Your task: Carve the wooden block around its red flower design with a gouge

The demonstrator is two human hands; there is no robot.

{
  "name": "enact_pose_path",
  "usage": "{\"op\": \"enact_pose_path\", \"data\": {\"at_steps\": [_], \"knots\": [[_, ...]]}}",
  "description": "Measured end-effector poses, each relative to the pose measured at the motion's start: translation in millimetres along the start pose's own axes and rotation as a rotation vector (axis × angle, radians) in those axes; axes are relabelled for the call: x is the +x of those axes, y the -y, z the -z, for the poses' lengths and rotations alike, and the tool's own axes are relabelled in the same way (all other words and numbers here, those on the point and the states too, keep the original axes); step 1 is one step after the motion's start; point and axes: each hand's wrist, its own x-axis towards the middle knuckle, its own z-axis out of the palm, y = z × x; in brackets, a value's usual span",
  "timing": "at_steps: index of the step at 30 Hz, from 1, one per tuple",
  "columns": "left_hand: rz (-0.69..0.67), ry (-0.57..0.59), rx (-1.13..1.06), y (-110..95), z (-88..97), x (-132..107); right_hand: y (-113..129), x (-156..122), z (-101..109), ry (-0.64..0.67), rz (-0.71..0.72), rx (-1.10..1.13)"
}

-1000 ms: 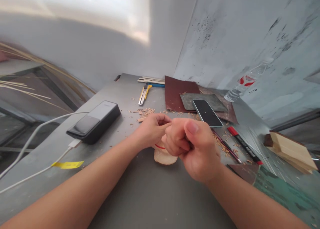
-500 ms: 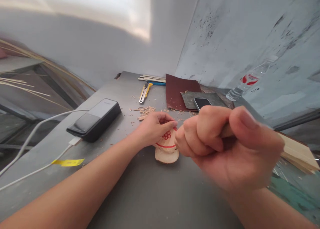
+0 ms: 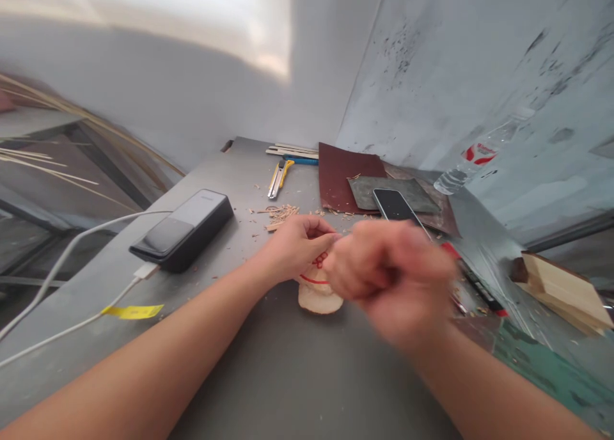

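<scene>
A pale wooden piece (image 3: 320, 299) with a rounded lower end lies low over the grey table. Red lines on it form a curve and a small flower. My left hand (image 3: 307, 238) is closed on its far left edge, thumb on top. Over its right side, nearer the camera, my right hand (image 3: 393, 274) is curled into a fist and smeared by motion. Whatever that fist may hold is hidden by the fingers. Wood shavings (image 3: 283, 216) lie just beyond my left hand.
A black power bank (image 3: 185, 229) with a white cable sits at left. Behind are a yellow utility knife (image 3: 279, 178), brown sandpaper (image 3: 340, 178) and a phone (image 3: 396, 204). To the right are a black-and-red marker (image 3: 480, 283), a water bottle (image 3: 472, 155) and a wood block (image 3: 563, 290).
My right hand has moved left and away from the camera, closer over the wooden piece, uncovering the marker and more of the phone. My left hand stays put.
</scene>
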Motion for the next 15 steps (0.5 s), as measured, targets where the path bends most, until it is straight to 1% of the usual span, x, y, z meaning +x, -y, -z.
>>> {"op": "enact_pose_path", "data": {"at_steps": [1, 4, 7, 11, 15], "knots": [[-0.001, 0.002, -0.005, -0.5, 0.2, -0.1, -7.9, 1.3, 1.4, 0.013, 0.065, 0.046], [-0.014, -0.004, -0.014, 1.1, 0.6, 1.1, -28.7, 5.0, 5.3, 0.023, 0.076, 0.085], [-0.034, -0.012, -0.015, 7.1, 0.9, 4.5, -35.4, 6.7, 6.2, 0.018, 0.071, 0.104], [-0.065, -0.003, -0.039, 13.1, 1.0, 7.2, -26.2, 6.2, 4.5, 0.018, 0.066, 0.098], [0.01, 0.0, 0.006, 3.6, 0.2, 2.4, -1.5, 1.9, 2.4, 0.024, 0.019, 0.048]]}}
